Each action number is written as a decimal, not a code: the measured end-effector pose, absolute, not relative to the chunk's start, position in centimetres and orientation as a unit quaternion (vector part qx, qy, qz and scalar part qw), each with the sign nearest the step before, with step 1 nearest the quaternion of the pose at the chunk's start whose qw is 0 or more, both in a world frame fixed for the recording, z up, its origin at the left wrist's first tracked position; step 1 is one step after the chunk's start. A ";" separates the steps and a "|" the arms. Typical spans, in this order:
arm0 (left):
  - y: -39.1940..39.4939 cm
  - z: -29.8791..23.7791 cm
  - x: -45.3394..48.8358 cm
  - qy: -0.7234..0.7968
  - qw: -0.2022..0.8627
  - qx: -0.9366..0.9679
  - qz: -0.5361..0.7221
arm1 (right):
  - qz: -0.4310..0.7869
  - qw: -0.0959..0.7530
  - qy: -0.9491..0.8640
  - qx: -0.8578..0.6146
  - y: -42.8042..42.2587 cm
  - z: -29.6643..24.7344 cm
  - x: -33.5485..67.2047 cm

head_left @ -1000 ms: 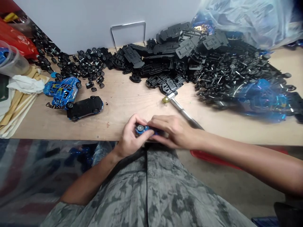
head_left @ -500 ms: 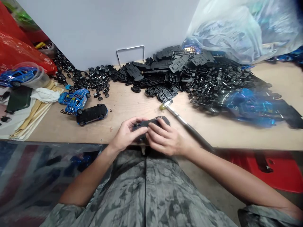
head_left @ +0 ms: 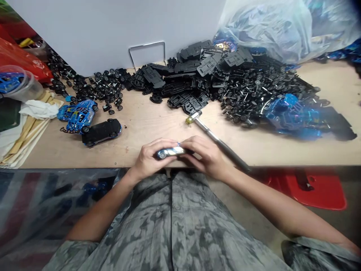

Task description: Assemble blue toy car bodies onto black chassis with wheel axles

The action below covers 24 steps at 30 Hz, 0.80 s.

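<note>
Both hands hold a toy car (head_left: 171, 152) above the table's front edge, its shiny side with one wheel facing me. My left hand (head_left: 151, 157) is closed around its left end, fingers on top and thumb below. At the right end, my right hand (head_left: 204, 156) grips it in the same way and hides much of that end. Just beyond the right hand lies a hammer (head_left: 214, 137) with a yellowish tip and a dark handle. Left of my hands rest a blue toy car (head_left: 79, 114) and an overturned car with a black underside (head_left: 101, 132).
Black chassis plates (head_left: 194, 71) are heaped at the back, with wheels and axles (head_left: 251, 98) piled to their right. A blurred clear blue piece (head_left: 293, 116) lies at the right. Plastic bags (head_left: 262, 30) stand behind. A clear tub (head_left: 32, 88) is at the left.
The car has been turned in my hands, from its dark underside showing to its shiny side facing me. My view has shifted slightly, so the table contents sit higher and further left.
</note>
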<state>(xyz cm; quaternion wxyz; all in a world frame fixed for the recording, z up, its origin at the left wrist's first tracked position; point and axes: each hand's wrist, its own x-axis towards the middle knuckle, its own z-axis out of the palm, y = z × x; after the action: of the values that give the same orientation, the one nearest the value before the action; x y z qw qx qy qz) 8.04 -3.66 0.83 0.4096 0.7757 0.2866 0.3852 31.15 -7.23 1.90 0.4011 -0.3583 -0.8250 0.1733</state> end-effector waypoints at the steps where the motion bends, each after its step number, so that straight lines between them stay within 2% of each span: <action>1: -3.7 0.8 8.1 0.289 0.414 0.770 0.390 | 0.172 0.406 -0.824 -0.357 -7.3 1.8 31.1; 11: -4.3 0.4 8.5 0.312 0.416 0.748 0.413 | 0.252 0.417 -0.768 -0.416 -7.8 1.2 31.7; 16: -4.7 0.3 9.1 0.331 0.414 0.734 0.424 | 0.224 0.457 -0.746 -0.429 -8.3 0.5 30.6; 21: -4.6 0.7 9.0 0.343 0.412 0.740 0.406 | 0.234 0.464 -0.730 -0.443 -8.5 0.3 30.3; 24: -3.8 2.1 8.5 0.326 0.382 0.790 0.351 | 0.256 0.446 -0.741 -0.432 -8.7 0.6 30.7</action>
<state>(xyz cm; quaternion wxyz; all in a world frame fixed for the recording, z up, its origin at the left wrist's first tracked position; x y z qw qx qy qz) 8.53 -3.78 2.07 0.3815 0.7904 0.3263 0.3511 30.72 -8.69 0.65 0.4457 -0.4317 -0.7413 0.2560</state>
